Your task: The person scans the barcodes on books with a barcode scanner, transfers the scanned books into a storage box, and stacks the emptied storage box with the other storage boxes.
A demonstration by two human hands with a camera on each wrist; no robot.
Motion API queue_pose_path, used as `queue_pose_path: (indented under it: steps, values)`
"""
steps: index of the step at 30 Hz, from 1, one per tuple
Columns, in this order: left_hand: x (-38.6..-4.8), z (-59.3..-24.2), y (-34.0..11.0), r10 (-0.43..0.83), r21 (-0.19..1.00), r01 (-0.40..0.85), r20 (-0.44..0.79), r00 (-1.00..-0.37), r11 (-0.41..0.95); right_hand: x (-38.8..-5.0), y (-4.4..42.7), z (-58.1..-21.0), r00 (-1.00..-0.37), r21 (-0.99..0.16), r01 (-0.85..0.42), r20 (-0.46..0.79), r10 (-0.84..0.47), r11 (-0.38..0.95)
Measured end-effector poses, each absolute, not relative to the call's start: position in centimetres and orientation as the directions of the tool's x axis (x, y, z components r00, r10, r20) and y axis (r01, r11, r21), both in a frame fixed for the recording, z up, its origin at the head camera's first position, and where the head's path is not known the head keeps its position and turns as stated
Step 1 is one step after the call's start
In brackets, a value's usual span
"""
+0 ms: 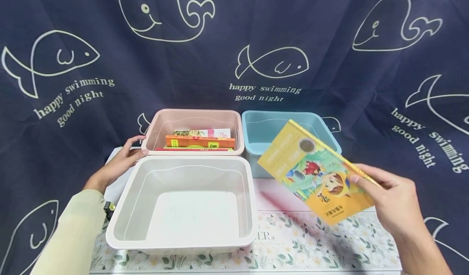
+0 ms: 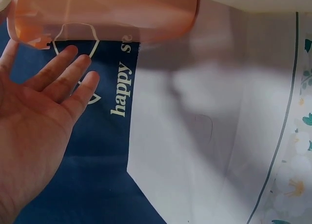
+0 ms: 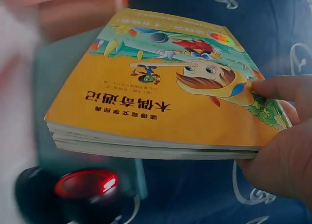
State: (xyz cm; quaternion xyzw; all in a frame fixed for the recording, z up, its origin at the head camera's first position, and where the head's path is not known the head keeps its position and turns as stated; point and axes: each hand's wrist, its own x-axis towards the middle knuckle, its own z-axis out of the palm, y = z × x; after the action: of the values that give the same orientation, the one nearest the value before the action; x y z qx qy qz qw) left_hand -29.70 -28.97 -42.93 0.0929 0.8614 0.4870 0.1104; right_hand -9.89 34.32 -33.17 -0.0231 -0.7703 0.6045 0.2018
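My right hand [image 1: 393, 195] pinches a yellow picture-covered book [image 1: 322, 181] by its spine edge, thumb on the cover. The book is tilted in the air, in front of and partly over the blue bin [image 1: 258, 165]. In the right wrist view, the book [image 3: 161, 87] shows a cartoon figure with a long nose and Chinese lettering. At the left, my left hand [image 1: 122, 163] touches the rim of the pink bin [image 1: 198, 122], fingers fairly straight. In the left wrist view, that hand [image 2: 44, 107] shows its palm, holding nothing. Several books [image 1: 199, 142] stand in the pink bin.
A large white bin [image 1: 198, 218] stands in front of the pink one. Under the bins lies a floral-patterned mat [image 1: 304, 246]. Behind hangs a dark blue curtain [image 1: 227, 55] with whale drawings. A dark rounded object [image 3: 83, 190] glows red, blurred, below the book.
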Motion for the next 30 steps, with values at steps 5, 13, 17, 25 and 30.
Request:
queue_pose_path:
  steps: [5, 13, 17, 25, 30]
  values:
    - [-29.5, -42.8, -28.9, 0.257, 0.869, 0.038, -0.104, -0.961, 0.494, -13.2, 32.8, -30.2, -0.903, -0.919, -0.316, 0.367, 0.223, 0.234]
    - [-29.6, -42.7, -28.8, 0.255, 0.882, 0.028, -0.105, -0.961, 0.470, -19.6, 29.8, -27.2, -0.909, -0.904, -0.362, 0.397, 0.130, 0.225]
    - [-29.6, -42.9, -28.6, 0.253, 0.881, 0.022, -0.112, -0.961, 0.473, -22.1, 28.3, -26.7, -0.918, -0.903, -0.350, 0.384, 0.102, 0.250]
    - [-29.5, -42.9, -28.6, 0.257, 0.885, 0.020, -0.114, -0.960, 0.466, -26.2, 25.2, -26.1, -0.930, -0.915, -0.353, 0.366, 0.035, 0.195]
    - [-29.6, -42.8, -28.6, 0.259, 0.889, 0.019, -0.113, -0.959, 0.457, -28.2, 23.4, -26.2, -0.924, -0.915, -0.378, 0.382, 0.004, 0.144]
